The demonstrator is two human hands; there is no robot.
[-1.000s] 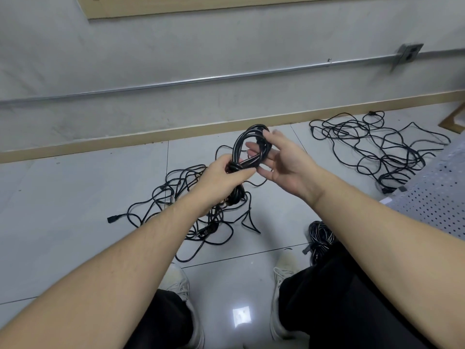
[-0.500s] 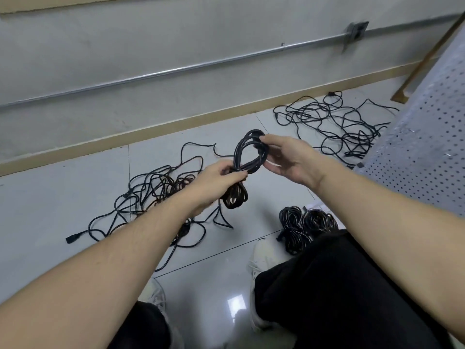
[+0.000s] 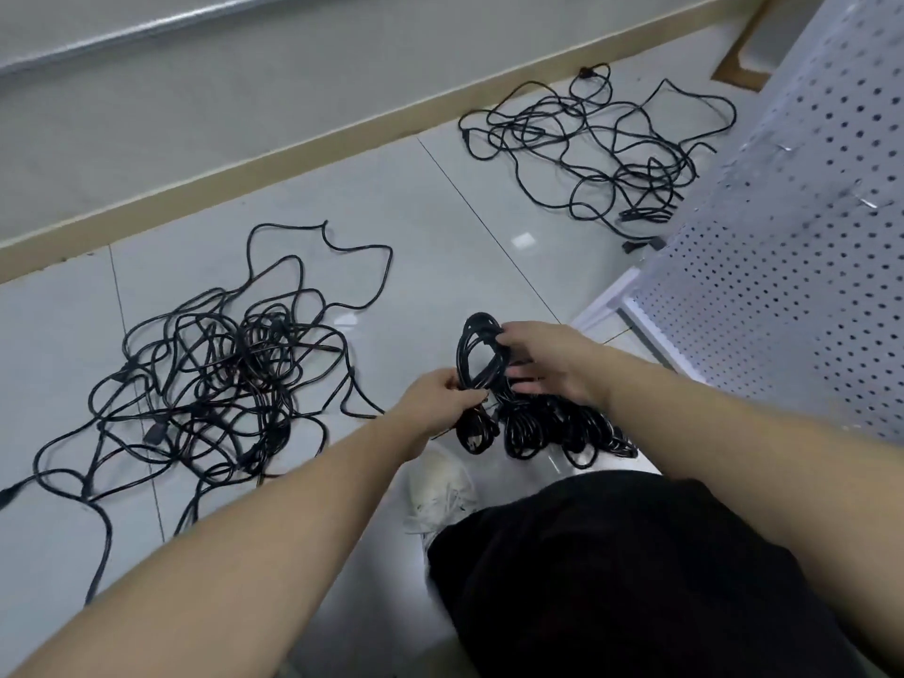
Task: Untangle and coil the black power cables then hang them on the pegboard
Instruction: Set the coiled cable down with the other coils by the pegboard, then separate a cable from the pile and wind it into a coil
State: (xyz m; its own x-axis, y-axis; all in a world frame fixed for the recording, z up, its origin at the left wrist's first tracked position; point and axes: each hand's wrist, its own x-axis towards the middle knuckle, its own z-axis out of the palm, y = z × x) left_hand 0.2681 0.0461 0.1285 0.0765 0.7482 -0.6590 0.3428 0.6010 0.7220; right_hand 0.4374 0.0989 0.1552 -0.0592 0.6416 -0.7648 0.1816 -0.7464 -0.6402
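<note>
A coiled black power cable (image 3: 473,352) is held low over the floor between both hands. My left hand (image 3: 438,401) pinches its lower part, where the loops are gathered. My right hand (image 3: 548,362) grips the coil's upper right side, thumb at the top of the loop. Just below and right of the hands lie several finished black coils (image 3: 553,430) on the tiles. A tangled heap of black cable (image 3: 215,384) spreads on the floor at left. A second tangle (image 3: 601,149) lies at the far right by the wall. The white pegboard (image 3: 802,266) stands at right.
The floor is pale grey tile with a tan skirting board (image 3: 293,149) along a grey wall. My white shoe (image 3: 442,486) and black-trousered knee (image 3: 636,570) fill the lower middle. The pegboard's white base frame (image 3: 611,298) sits on the floor close to the coils.
The view has swung down and right, so the pegboard looms larger. Both hands have lowered the coil from chest height down to the pile of finished coils by my foot.
</note>
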